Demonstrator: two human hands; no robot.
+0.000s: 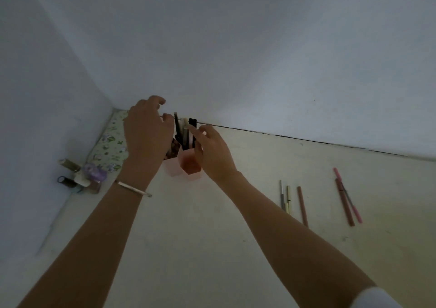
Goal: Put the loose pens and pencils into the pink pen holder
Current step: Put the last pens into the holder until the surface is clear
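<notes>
pink pen holder (188,164) upright near the wall, several pens (186,133) standing in it. five loose pens (302,206) flat on the table, well to its right.

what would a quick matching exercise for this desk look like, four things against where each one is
Things
1 pink pen holder
2 brown pencil
3 bracelet
4 small bottles

Places
A round the wrist of the left hand
B lying loose on the table, right of the holder
C by the back wall, pens standing in it
D by the left wall

Pairs: 1-C, 2-B, 3-A, 4-D
</notes>
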